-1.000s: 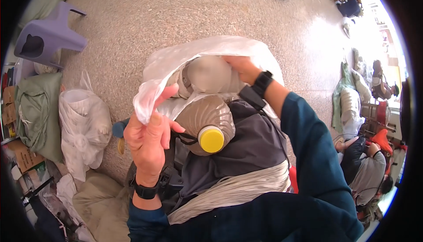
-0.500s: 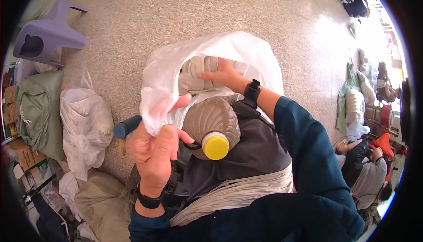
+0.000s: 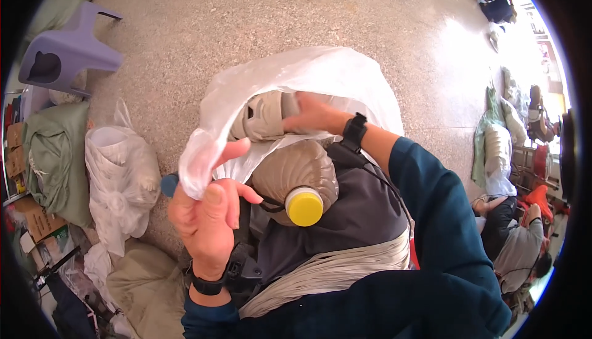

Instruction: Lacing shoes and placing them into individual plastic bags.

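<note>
A large white translucent plastic bag (image 3: 296, 70) lies in front of me, its mouth facing me. At its left edge, my left hand (image 3: 206, 222) is closed on the gathered plastic. Inside the mouth, my right hand (image 3: 314, 115) rests with fingers spread against a bundle of pale beige ribbed, stacked pieces (image 3: 265, 115); their kind I cannot make out, and a dark gap shows at the left end. Below the opening, a ribbed bottle (image 3: 295, 169) with brownish contents and a yellow cap (image 3: 305, 208) sits on my lap. Black bands circle both wrists.
At left are a purple plastic stool (image 3: 71, 49), a green sack (image 3: 58, 160) and a filled white bag (image 3: 120, 178). Pale strands (image 3: 333, 271) lie across my lap. A co-worker (image 3: 515, 240) sits at right near more bags. Speckled floor (image 3: 246, 18) stretches ahead.
My right hand has shifted slightly and spread against the beige bundle, which now shows a dark gap. My left hand and the held bag edge have moved a little left.
</note>
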A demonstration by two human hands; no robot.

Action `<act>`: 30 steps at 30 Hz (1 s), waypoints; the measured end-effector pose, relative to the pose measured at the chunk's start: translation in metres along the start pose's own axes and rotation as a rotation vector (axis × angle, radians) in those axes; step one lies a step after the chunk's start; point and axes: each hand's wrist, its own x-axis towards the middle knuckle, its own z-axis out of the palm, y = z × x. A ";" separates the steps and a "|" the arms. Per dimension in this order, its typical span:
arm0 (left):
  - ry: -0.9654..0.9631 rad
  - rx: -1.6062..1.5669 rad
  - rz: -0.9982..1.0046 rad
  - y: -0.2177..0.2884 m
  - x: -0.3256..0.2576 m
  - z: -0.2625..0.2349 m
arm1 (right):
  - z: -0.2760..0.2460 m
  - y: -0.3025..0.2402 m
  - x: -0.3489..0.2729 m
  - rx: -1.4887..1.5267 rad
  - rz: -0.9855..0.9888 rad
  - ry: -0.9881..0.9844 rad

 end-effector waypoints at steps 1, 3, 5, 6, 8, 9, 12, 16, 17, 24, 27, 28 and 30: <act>-0.001 0.004 -0.005 -0.001 -0.001 -0.001 | 0.017 0.001 0.005 -0.046 -0.158 -0.034; 0.033 0.013 -0.021 -0.001 -0.003 -0.004 | 0.031 0.001 0.010 -0.084 -0.316 -0.069; 0.034 0.042 -0.037 0.003 -0.003 -0.004 | 0.036 -0.004 0.015 -0.095 -0.084 -0.041; 0.028 0.041 -0.038 0.003 -0.003 -0.004 | 0.028 -0.006 0.017 -0.094 -0.081 -0.036; -0.009 0.009 -0.104 0.005 -0.008 -0.006 | 0.011 -0.008 0.024 -0.228 -0.150 -0.020; 0.020 0.023 -0.119 0.010 -0.009 -0.004 | 0.006 -0.004 0.030 -0.220 -0.148 -0.018; -0.081 -0.008 -0.043 0.007 -0.007 -0.008 | -0.006 0.009 0.035 -0.161 -0.268 -0.022; -0.101 0.134 -0.045 0.001 0.001 0.001 | 0.000 0.026 0.037 -0.281 -0.269 0.119; -0.095 0.136 -0.027 -0.003 0.003 0.000 | -0.005 0.014 0.035 -0.325 -0.094 -0.049; 0.057 0.100 0.016 -0.006 -0.001 0.004 | -0.029 -0.003 -0.021 -0.240 0.029 -0.232; 0.087 0.089 0.009 -0.009 0.004 0.008 | -0.054 0.007 -0.068 -0.134 -0.095 -0.221; 0.150 0.106 0.020 -0.012 0.006 0.012 | -0.068 0.007 -0.091 -0.052 -0.170 -0.291; 0.097 0.073 -0.036 -0.018 0.010 0.010 | -0.094 0.015 -0.150 0.245 -0.148 -0.180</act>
